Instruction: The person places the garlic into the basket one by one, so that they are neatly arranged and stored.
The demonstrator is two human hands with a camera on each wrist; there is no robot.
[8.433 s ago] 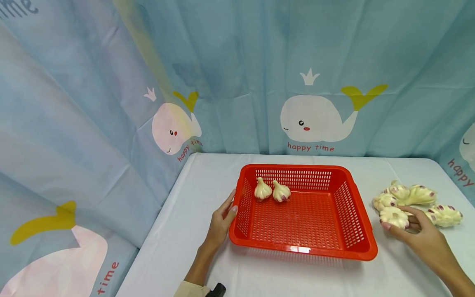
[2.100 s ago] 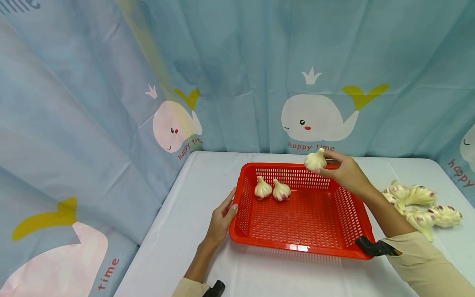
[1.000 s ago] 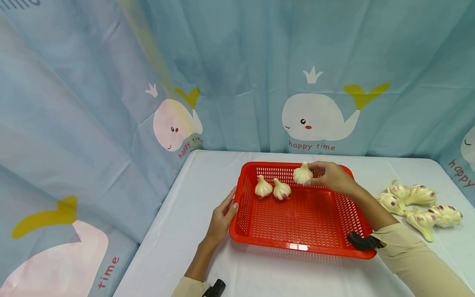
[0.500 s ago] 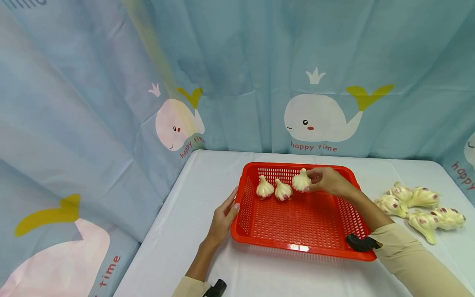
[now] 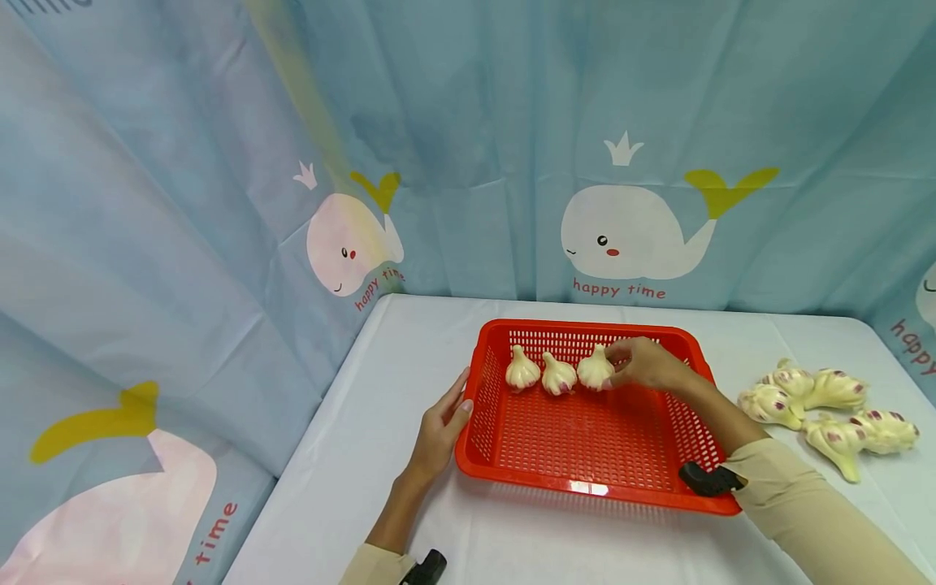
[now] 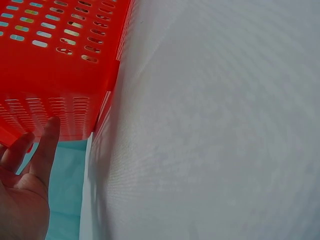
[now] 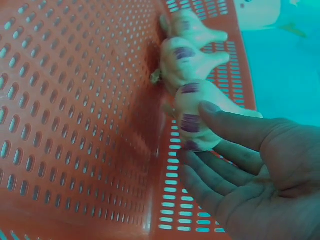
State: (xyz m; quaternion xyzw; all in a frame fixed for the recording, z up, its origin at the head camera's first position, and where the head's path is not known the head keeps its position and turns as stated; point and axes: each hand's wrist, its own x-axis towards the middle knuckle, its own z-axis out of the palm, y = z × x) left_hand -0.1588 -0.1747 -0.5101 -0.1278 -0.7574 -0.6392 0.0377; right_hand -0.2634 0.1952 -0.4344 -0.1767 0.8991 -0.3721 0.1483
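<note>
In the head view my right hand [image 5: 647, 363] pinches a garlic bulb [image 5: 595, 370] low inside the red plastic basket [image 5: 585, 487]. Its thumb presses the bulb's near side in the right wrist view, fingers behind, stem pointing toward the basket's back wall. Two more bulbs stand in a row to its left: a middle garlic bulb [image 5: 559, 375] right beside it and a left garlic bulb [image 5: 522, 370]. At the basket's left end my left hand [image 5: 437, 431] holds the rim, thumb on top; in the left wrist view its fingers [image 6: 47, 150] lie against the outer wall.
Several garlic bulbs [image 5: 834, 406] lie in a cluster on the white-covered table [image 5: 351, 455], right of the basket. A blue curtain [image 5: 468, 162] with whale prints hangs behind and along the left side. Black wrist devices sit at both sleeves.
My right hand took a bulb from the cluster, carried it left over the basket and lowered it beside the other two. The left hand stayed at the rim.
</note>
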